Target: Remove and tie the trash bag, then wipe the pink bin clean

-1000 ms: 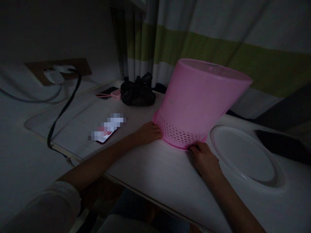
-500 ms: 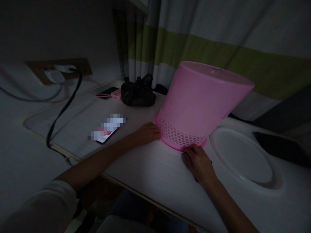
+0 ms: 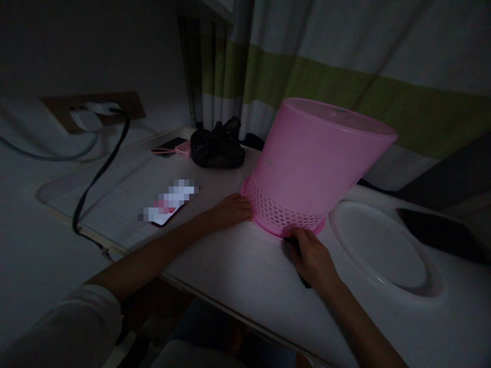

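A pink basket [image 3: 307,158] stands upside down on the white table [image 3: 230,260], its wide rim down and its holed band low. My left hand [image 3: 233,210] has its fingers closed at the left part of the rim. At the front right of the rim is my right hand [image 3: 312,255], closed around a slim black object [image 3: 305,282], which pokes out below the palm and touches the rim at its other end. What the black object is cannot be made out. Anything under the basket is hidden.
A phone [image 3: 171,205] with a lit screen lies left of the basket. Behind it are a black plastic bag [image 3: 218,145] and a pink power bank [image 3: 183,149]. A round white lid [image 3: 383,250] and a dark flat object [image 3: 441,235] lie to the right. A black cable [image 3: 102,171] hangs left.
My right hand has shifted slightly left along the rim, turning a little, and more of the black object shows. My left hand has stayed in place. The basket's top leans slightly further left.
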Tool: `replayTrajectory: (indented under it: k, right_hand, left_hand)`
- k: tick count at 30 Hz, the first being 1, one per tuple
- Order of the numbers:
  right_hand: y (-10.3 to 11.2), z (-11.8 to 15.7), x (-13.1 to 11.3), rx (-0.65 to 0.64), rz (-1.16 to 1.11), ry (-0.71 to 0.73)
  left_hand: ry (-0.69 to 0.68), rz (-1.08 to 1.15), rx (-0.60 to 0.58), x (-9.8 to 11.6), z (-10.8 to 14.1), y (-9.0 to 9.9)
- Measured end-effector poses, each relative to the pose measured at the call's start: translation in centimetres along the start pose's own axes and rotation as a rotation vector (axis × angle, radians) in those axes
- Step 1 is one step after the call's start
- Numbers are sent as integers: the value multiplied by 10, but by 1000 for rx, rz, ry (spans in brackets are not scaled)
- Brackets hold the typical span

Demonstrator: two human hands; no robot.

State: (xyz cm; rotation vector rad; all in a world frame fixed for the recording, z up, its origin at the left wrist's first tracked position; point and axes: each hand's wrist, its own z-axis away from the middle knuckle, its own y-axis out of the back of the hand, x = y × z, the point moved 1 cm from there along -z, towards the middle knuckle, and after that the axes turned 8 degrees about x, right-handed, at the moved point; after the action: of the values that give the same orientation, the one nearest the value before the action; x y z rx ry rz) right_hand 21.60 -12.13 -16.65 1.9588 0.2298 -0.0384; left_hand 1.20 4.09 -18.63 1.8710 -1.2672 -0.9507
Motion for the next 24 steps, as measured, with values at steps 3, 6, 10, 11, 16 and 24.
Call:
replayTrajectory:
  k: [3, 6, 10, 11, 16, 24]
  right_hand:
    - [-1, -1, -4, 3, -4, 58]
    - [-2, -2, -8, 17, 13, 75]
    - [-3, -1, -9, 1, 45, 71]
    - [-3, 0, -8, 3, 53, 80]
    - [-4, 4, -6, 85, 91, 128]
    - [-7, 2, -5, 77, 126, 234]
  left_hand:
    - [-4, 5, 7, 0, 0, -1]
    - [-3, 12, 20, 0, 0, -1]
    - [5, 27, 18, -1, 0, 1]
    - [6, 30, 15, -1, -1, 1]
    - [7, 41, -5, -2, -2, 2]
    - [3, 67, 1, -2, -1, 1]
